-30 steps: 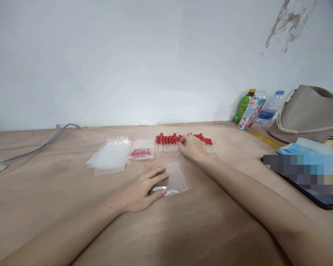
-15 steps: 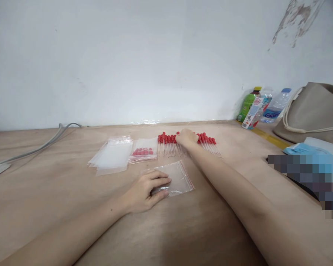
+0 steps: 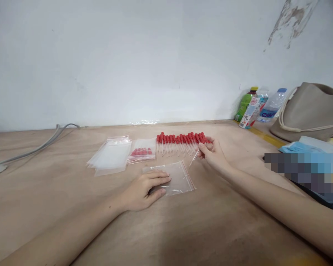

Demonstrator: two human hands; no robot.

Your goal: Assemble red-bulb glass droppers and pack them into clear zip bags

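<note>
My left hand [image 3: 148, 188] lies flat with fingers stretched out on a clear zip-lock bag [image 3: 177, 179] whose red-lined opening faces right. My right hand [image 3: 212, 153] pinches a glass dropper [image 3: 193, 159], its thin tip pointing down and left toward the bag's opening; the dropper's top end is hidden in the fingers. Behind the bag runs a row of red-topped droppers [image 3: 180, 139], their clear tubes toward me, and my right hand covers the row's right end. Left of the row sits a filled zip-lock bag [image 3: 141, 150] with red tops showing through.
A fanned stack of zip-lock bags [image 3: 111, 157] lies at the left. Grey cables [image 3: 44, 146] cross the far left. At the right stand a green bottle [image 3: 244, 107], a carton [image 3: 252, 112], a clear bottle [image 3: 273, 107] and a beige bucket-shaped bag [image 3: 308, 107]. A wall [image 3: 127, 62] closes the back.
My right hand has drawn back from the row to the right and toward me, now with a dropper in its fingers. My left hand has stayed on the bag.
</note>
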